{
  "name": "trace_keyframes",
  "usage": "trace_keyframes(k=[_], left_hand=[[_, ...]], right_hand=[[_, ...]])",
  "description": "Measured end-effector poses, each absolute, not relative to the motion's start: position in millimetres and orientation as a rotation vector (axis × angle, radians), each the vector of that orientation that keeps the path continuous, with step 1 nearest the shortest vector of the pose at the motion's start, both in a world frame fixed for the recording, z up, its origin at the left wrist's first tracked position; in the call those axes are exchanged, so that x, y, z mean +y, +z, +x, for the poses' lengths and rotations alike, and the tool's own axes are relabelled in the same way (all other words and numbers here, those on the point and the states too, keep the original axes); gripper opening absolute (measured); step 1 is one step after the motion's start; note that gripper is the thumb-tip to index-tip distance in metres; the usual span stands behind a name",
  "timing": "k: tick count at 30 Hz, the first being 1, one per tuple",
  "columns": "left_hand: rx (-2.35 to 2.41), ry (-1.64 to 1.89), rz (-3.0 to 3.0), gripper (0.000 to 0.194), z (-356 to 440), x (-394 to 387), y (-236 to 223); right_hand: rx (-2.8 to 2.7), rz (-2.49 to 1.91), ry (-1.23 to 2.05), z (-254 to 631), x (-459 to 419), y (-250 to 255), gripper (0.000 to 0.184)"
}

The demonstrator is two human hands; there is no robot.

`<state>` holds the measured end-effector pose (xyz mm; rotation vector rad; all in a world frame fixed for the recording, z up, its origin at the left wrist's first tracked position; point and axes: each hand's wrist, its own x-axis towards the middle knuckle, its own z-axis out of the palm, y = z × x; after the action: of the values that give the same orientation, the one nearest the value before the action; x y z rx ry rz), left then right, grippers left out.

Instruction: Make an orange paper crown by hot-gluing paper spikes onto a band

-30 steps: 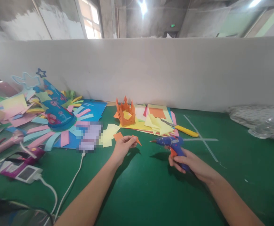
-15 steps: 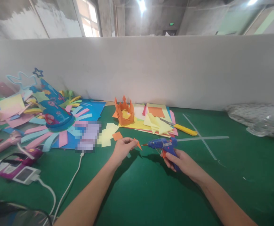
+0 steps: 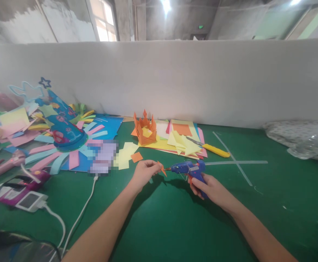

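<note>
My left hand [image 3: 144, 174] is closed in a pinch on a small orange paper triangle [image 3: 162, 169], held just above the green table. My right hand [image 3: 209, 185] grips the handle of a blue glue gun [image 3: 187, 169]. The gun's nozzle points left and touches the triangle's edge. Behind them stands an orange paper crown [image 3: 145, 128] on a stack of coloured paper sheets [image 3: 181, 140]. A loose orange scrap [image 3: 136, 157] lies near my left hand.
A yellow-handled utility knife [image 3: 212, 149] rests on the paper stack's right side. A blue paper cone hat [image 3: 62, 125] with coloured strips sits at left, beside pink tools and a charger with white cables [image 3: 78, 218]. Plastic bags [image 3: 301, 140] lie far right. A white partition wall runs behind.
My right hand has brought the glue gun leftward until its nozzle reaches the orange triangle. My left hand has stayed nearly in place.
</note>
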<state>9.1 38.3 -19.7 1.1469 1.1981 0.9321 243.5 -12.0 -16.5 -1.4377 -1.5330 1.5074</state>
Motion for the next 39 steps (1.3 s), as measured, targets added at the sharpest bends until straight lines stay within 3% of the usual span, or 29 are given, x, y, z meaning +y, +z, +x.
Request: trace_keyframes(k=[39], left_hand=[[1.117,0.961,1.079,0.023,8.8,39.6,-21.4]], right_hand=[[-1.544,-1.474,1.527,246.1,-12.3,-18.6,0.042]])
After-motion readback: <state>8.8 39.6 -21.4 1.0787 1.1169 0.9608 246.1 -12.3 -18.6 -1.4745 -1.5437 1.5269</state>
